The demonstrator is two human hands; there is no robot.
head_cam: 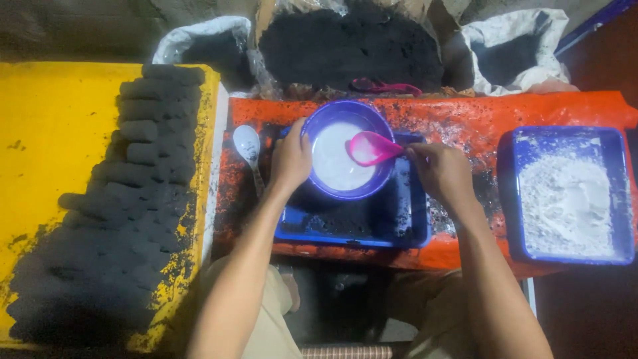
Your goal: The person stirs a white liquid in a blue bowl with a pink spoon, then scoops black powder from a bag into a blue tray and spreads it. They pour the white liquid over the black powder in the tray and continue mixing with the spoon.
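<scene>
At the centre of the frame a purple bowl [347,158] holds a white liquid and sits over a blue tray [399,226] that is dusted with black powder. The left hand [290,158] clasps the bowl's left rim, its grip closed on the edge with the thumb over the top. The right hand [440,171], just right of the bowl, pinches the handle of a pink spoon [369,147]; the spoon's scoop reaches over the white liquid, near the upper right part of the bowl, and whether it touches the liquid cannot be told.

The tray rests on a counter covered by an orange sheet [465,113] speckled with black grains. A white spoon [248,147] lies on that sheet just left of the left hand, handle pointing toward the lower edge of the frame. At the right of the frame a second blue tray [510,199] carries a heap of white powder, well apart from the bowl.

Along the upper edge, behind the counter, stands an open sack of black powder [349,46], flanked by two white bags [186,40] with dark contents. At the left, a yellow board [53,133] bears rows of dark, stubby pressed cylinders [143,166] stacked side by side, running from the upper middle of the board down to its lower left corner.
</scene>
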